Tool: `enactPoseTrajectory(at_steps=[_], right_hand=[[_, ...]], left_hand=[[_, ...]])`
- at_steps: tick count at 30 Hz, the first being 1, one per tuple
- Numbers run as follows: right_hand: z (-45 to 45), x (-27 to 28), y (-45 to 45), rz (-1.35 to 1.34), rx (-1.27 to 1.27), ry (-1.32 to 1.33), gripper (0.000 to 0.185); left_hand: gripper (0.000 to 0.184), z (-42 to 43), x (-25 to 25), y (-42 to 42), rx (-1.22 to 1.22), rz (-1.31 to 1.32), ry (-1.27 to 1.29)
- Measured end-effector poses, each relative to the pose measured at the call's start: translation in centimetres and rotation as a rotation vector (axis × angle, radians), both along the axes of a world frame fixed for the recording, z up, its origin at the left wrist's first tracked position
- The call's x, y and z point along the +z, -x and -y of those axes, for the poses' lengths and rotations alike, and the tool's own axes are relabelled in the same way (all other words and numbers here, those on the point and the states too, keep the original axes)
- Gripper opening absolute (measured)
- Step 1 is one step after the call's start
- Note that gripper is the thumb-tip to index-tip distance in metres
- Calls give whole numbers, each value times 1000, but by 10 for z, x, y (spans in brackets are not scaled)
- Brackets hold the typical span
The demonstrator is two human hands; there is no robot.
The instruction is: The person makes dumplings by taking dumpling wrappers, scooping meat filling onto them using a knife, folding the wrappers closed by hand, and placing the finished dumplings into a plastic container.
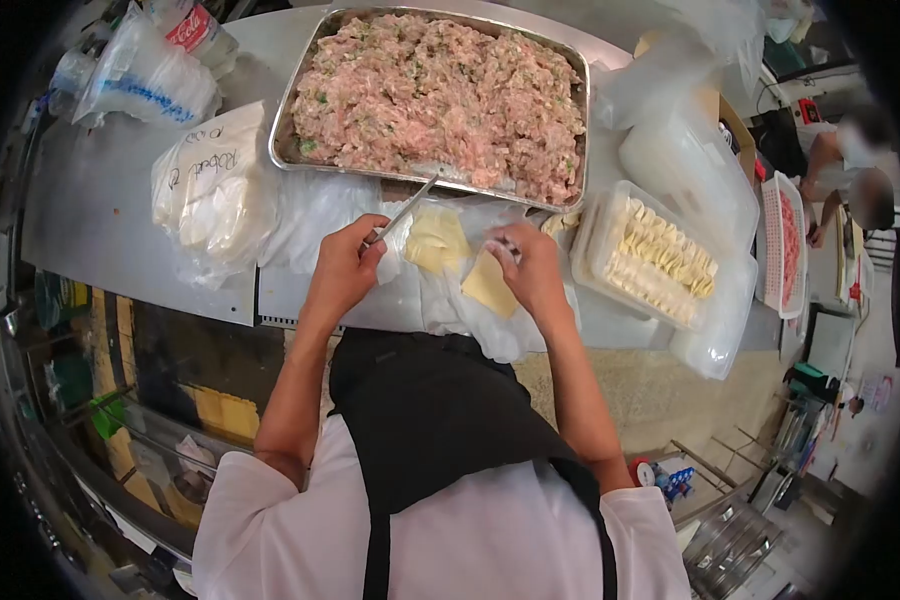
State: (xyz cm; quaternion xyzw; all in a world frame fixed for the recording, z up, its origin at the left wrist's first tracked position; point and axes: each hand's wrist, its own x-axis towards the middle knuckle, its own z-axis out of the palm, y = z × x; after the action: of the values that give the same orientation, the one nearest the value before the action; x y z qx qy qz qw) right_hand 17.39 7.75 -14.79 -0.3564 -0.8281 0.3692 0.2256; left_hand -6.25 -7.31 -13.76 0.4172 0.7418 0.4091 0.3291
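Observation:
My left hand [348, 262] grips a thin metal utensil [406, 208], whose tip points up to the near rim of a metal tray [282, 150] heaped with ground meat [440, 95] flecked with green. My right hand [530, 262] pinches the upper part of a yellow wrapper sheet [489, 285]. Between the hands, more yellow wrappers [436, 240] lie on crumpled clear plastic [448, 305]. To the right, a clear plastic container [588, 250] holds rows of pale folded dumplings [660, 258].
A plastic bag with handwriting [210, 185] lies at left, near another bag [145, 90] and a cola bottle [198, 38]. Clear lids [705, 165] sit at right, beside a white basket [770, 240] of meat. Other people stand beyond it.

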Motion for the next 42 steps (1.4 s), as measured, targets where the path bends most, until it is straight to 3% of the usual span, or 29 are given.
enactPoseTrajectory(at_steps=[1, 5, 12, 17, 21, 24, 26, 27, 29, 33, 35, 38, 42], right_hand=[[5, -3, -7, 166, 31, -22, 24], [40, -10, -18, 416, 82, -74, 41], [32, -30, -28, 365, 30, -17, 27], [29, -33, -37, 189, -125, 376, 24], [29, -33, -37, 160, -160, 426, 22], [33, -27, -35, 148, -65, 278, 22], [41, -7, -27, 252, -57, -243, 50], [42, -11, -26, 253, -67, -241, 50], [41, -20, -24, 447, -46, -53, 86], [31, -13, -26, 415, -47, -2, 95], [26, -1, -31, 414, 108, -19, 91], [20, -28, -39, 348, 124, -33, 90], [18, -24, -33, 455, 99, 6, 90]], left_hand=[[27, 2, 1, 0, 22, 17, 2], [27, 4, -9, -3, 16, 26, 1], [27, -7, -3, -17, -102, -11, -25], [25, -11, 1, -18, -118, 14, -36], [23, -12, -9, -25, -173, 30, 4], [18, -15, -13, -33, -215, 36, 45], [15, -17, -12, -37, -249, 16, 66], [15, -19, -10, -39, -244, 19, 84], [15, -21, -10, -41, -252, 18, 103], [15, -22, -12, -40, -266, -9, 115], [15, -22, -19, -42, -270, -10, 107], [15, -23, -34, -52, -250, 111, 55], [14, -27, -1, -53, -206, -9, 83]])
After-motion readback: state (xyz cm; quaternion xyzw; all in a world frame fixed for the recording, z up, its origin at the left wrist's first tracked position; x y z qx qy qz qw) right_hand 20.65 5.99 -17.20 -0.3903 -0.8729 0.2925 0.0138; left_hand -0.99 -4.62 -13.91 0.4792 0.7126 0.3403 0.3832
